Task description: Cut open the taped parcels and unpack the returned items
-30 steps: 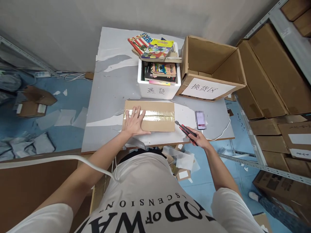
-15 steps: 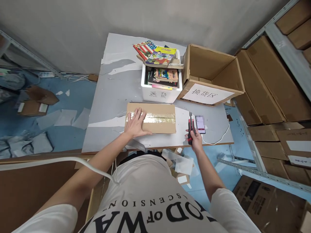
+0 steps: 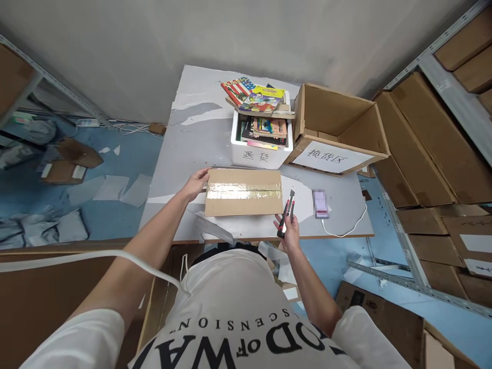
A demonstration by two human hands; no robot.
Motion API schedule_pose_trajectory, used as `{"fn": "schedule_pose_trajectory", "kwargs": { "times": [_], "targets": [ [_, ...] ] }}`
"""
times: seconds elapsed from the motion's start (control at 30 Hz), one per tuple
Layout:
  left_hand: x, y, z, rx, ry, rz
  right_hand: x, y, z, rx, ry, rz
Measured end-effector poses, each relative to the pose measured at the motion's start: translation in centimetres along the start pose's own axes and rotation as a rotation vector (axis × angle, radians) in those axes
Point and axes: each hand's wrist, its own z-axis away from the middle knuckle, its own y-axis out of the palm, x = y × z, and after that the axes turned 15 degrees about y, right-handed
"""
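as the right hand gripped the box cutter beside the taped parcel, the left hand, fingers curled on its far edge, risked a slip-cut.

Warehouse packing room: metal shelving with stacked cartons, labelled return bins.

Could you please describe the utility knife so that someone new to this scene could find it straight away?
Start at the grey table and find the flat taped carton near its front edge. Just right of it, the right hand grips the utility knife: slim, red and black, unlike the phone lying flat beyond it.
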Motion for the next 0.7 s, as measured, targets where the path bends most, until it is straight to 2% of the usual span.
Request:
{"fn": "schedule_pose_trajectory", "kwargs": {
  "times": [0.17,0.27,0.37,0.5,0.7],
  "targets": [
    [-0.6,1.1,5.5,-0.164,0.015,0.095,6.1,1.0,-4.4,0.046,-0.067,0.068],
    [0.2,2.8,10.1,-0.304,-0.031,0.182,10.6,2.6,-7.3,0.087,-0.066,0.131],
    [1.4,4.8,14.5,-0.413,-0.123,0.303,13.6,4.2,-9.4,0.142,-0.048,0.209],
    [2.1,6.5,18.2,-0.409,-0.197,0.365,14.1,5.7,-10.8,0.181,-0.060,0.264],
    [1.8,6.7,19.5,-0.259,-0.248,0.309,11.5,6.8,-11.4,0.208,-0.080,0.234]
  ]
}}
